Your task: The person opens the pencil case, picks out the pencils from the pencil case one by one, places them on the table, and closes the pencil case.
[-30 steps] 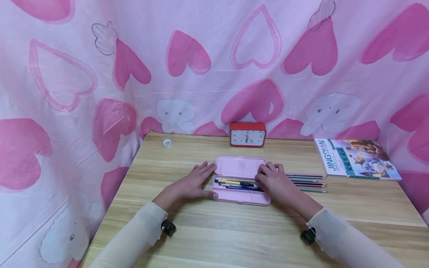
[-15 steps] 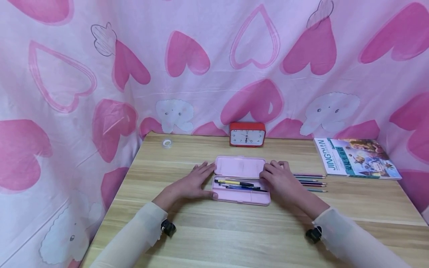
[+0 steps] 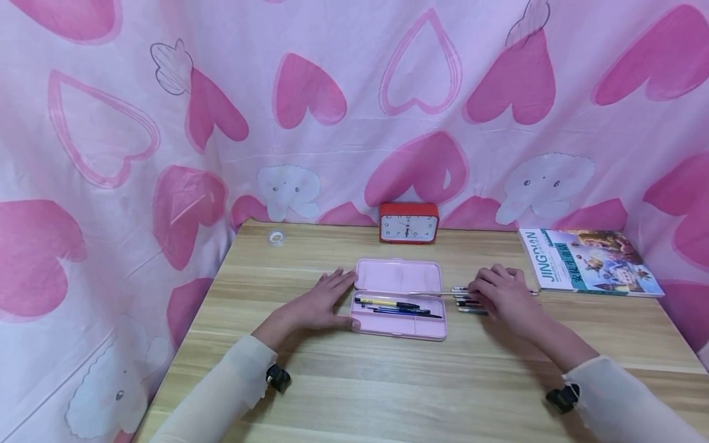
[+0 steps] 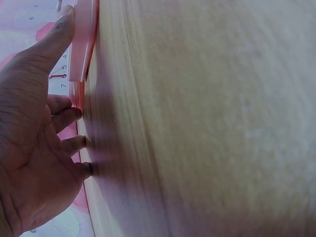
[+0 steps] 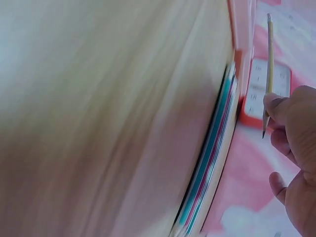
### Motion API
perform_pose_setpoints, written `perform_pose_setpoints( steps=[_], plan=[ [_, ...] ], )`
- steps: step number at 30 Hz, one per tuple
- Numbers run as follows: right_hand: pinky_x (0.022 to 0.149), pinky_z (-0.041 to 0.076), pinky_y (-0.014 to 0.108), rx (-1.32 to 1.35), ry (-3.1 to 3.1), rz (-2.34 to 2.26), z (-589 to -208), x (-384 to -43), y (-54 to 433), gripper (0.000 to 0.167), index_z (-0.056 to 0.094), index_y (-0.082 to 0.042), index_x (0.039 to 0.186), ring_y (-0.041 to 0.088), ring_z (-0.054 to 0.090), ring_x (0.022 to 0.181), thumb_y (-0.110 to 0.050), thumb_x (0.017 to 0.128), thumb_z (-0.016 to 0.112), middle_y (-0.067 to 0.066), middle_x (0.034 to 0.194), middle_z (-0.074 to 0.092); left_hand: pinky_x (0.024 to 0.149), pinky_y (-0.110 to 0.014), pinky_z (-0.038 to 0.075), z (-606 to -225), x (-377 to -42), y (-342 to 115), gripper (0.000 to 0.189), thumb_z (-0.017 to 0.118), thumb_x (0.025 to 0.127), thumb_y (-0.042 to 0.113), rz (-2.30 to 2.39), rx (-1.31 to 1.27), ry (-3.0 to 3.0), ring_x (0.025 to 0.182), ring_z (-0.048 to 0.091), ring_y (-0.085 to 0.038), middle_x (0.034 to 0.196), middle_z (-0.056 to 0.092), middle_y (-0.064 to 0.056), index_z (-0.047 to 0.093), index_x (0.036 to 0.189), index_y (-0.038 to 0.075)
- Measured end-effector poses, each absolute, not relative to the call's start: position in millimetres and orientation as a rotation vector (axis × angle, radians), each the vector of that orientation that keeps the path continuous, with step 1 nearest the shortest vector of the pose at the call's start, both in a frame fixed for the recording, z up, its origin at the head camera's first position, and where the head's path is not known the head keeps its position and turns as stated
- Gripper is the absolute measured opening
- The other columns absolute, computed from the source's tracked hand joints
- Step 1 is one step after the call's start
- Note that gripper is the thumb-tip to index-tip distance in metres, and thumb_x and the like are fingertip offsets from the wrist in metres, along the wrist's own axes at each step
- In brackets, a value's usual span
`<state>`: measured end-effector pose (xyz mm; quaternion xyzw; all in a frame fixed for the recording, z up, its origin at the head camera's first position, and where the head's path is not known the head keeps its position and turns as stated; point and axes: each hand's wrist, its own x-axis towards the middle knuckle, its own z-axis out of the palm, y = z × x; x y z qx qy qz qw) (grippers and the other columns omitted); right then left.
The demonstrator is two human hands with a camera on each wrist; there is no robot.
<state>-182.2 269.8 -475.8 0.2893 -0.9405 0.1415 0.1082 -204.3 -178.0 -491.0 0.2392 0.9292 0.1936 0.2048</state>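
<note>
My right hand [image 3: 508,300] pinches a wooden pencil [image 5: 270,54] between thumb and fingers. In the right wrist view the pencil's dark point sticks out past the fingers. A pink pencil case [image 3: 382,325] lies with its lid folded back in the middle of the table. Inside are a yellow-and-black pen [image 3: 388,303] and a blue pen [image 3: 401,311]. My left hand [image 3: 318,306] rests at the case's left end, fingers spread, thumb against its side. Below my right hand lie several pencils [image 5: 210,148] side by side, partly hidden by the hand in the head view.
Behind the case stands a red alarm clock [image 3: 409,224]. A roll of clear tape [image 3: 276,237] lies at the back left of the wooden table [image 3: 354,394]. At the back right is a book [image 3: 589,261]. A pink heart-patterned curtain [image 3: 343,37] hangs behind.
My right hand has drawn the pencil out of the case and moved right, over the row of pencils. My left hand has stayed at the case's left end.
</note>
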Motion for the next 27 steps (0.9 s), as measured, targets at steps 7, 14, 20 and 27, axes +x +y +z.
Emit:
perform_pose_setpoints(
  steps=[7,14,20,27],
  plan=[
    [0.092,0.038,0.053,0.808,-2.745,0.396,-484,-169,315,0.038,0.078,-0.022,0.103,0.022,0.053,0.102,0.006,0.081,0.091,-0.003,0.107,0.070,0.144,-0.054,0.002,-489,-203,-176,0.119,0.077,0.090,0.076,0.537,0.651,2.594,0.177,-0.001,-0.026,0.188,0.013,0.005,0.017,0.179,0.025],
    [0.085,0.030,0.041,0.768,-2.778,0.363,-494,-155,344,0.035,0.077,-0.026,0.102,0.019,0.052,0.100,-0.002,0.082,0.093,-0.005,0.107,0.070,0.144,-0.052,0.002,-488,-202,-175,0.119,0.077,0.090,0.075,0.515,0.648,2.597,0.177,-0.001,-0.024,0.189,0.011,0.006,0.016,0.180,0.026],
    [0.086,0.032,0.046,0.735,-2.797,0.383,-501,-149,353,0.033,0.077,-0.028,0.102,0.026,0.057,0.107,-0.007,0.083,0.093,-0.003,0.111,0.072,0.144,-0.052,0.002,-487,-202,-175,0.119,0.078,0.090,0.074,0.524,0.652,2.595,0.177,-0.001,-0.025,0.189,0.012,0.006,0.016,0.180,0.024],
    [0.090,0.038,0.057,0.698,-2.831,0.385,-504,-146,360,0.029,0.078,-0.028,0.102,0.028,0.057,0.109,-0.007,0.086,0.092,0.003,0.115,0.075,0.144,-0.052,0.002,-487,-202,-176,0.120,0.078,0.090,0.075,0.529,0.646,2.589,0.177,-0.001,-0.024,0.189,0.011,0.006,0.016,0.180,0.025]
  ],
)
